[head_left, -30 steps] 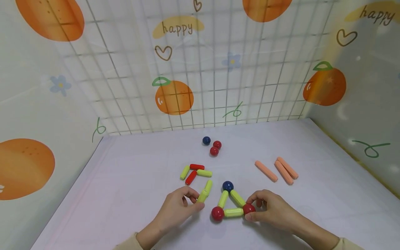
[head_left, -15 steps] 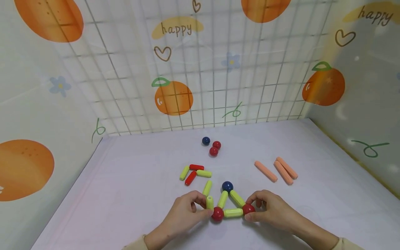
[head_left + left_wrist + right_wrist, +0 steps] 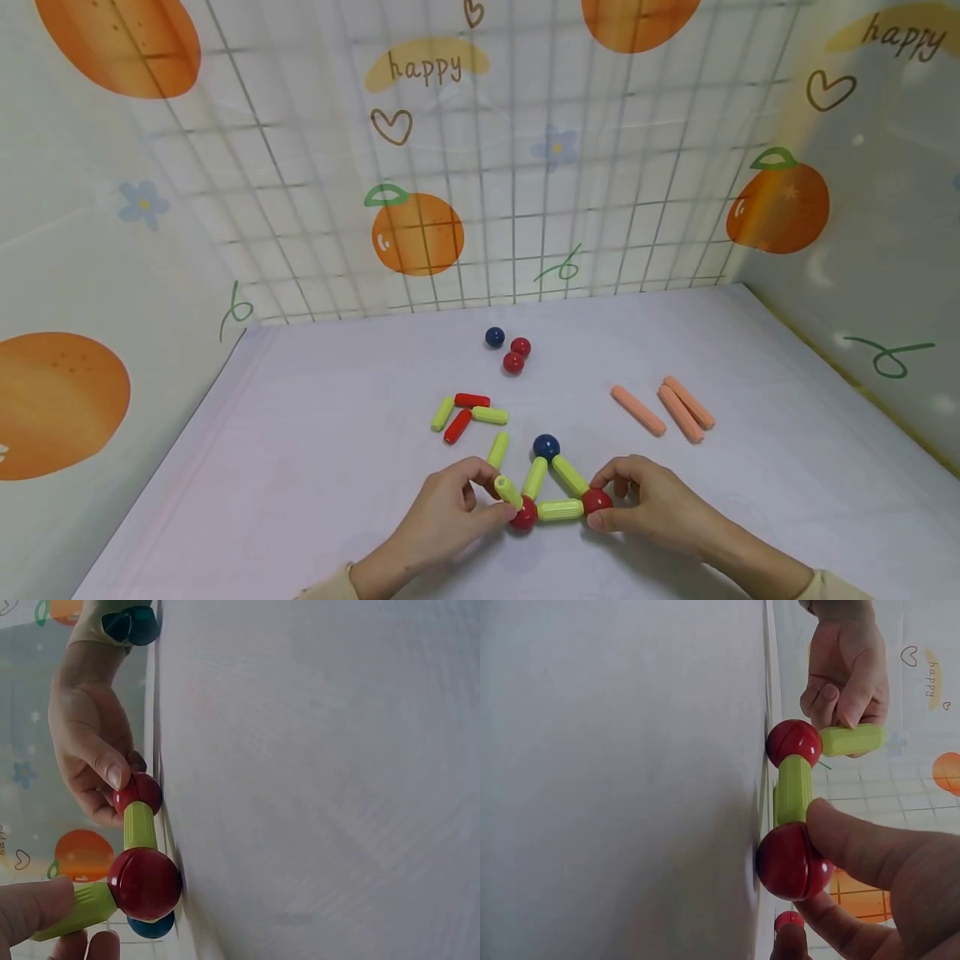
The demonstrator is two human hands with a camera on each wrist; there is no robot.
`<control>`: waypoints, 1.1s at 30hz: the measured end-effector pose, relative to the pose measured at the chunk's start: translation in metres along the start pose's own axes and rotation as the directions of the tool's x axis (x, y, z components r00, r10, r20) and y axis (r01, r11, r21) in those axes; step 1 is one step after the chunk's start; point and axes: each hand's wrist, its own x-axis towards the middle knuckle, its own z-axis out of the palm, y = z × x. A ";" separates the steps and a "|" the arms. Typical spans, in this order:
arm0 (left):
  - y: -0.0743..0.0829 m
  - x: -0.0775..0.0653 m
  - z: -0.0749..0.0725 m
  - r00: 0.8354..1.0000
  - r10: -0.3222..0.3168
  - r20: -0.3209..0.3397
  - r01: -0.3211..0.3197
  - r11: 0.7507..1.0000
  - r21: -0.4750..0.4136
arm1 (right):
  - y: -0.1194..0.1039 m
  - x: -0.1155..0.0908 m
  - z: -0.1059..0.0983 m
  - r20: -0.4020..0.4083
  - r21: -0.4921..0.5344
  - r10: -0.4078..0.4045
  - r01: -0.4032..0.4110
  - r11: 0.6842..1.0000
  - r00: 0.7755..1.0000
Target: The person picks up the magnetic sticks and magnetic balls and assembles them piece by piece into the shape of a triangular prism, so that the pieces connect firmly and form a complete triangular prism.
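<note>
On the table lies a triangle of three yellow-green rods, with a blue ball (image 3: 547, 447) at its far corner and red balls at the two near corners. My left hand (image 3: 452, 508) pinches another yellow-green rod (image 3: 88, 907), which stands up from the left red ball (image 3: 146, 883) and touches it. With thumb and fingers my right hand (image 3: 651, 507) grips the right red ball (image 3: 793, 861). The near rod (image 3: 561, 510) joins both red balls. A loose yellow-green rod (image 3: 498, 450) lies just behind my left fingers.
Beyond the left hand are two red rods (image 3: 458, 426) and two yellow-green rods (image 3: 491, 416). Farther back sit a blue ball (image 3: 495, 337) and two red balls (image 3: 513, 362). Three orange rods (image 3: 638, 411) lie to the right. A printed curtain (image 3: 315, 167) hangs around the table.
My left hand has moved right, bringing its rod to the left red ball; the rod has turned upright there. My right hand stays on the right red ball.
</note>
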 end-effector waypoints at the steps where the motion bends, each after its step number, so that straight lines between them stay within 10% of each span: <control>1: 0.000 0.000 0.000 1.000 0.003 -0.002 -0.003 1.000 0.001 | 0.000 0.000 0.000 0.000 0.001 -0.002 0.002 1.000 1.000; 33: 0.007 0.006 0.012 0.996 0.085 -0.012 -0.085 0.996 0.040 | 0.001 0.002 0.001 0.005 0.011 -0.024 0.024 1.000 1.000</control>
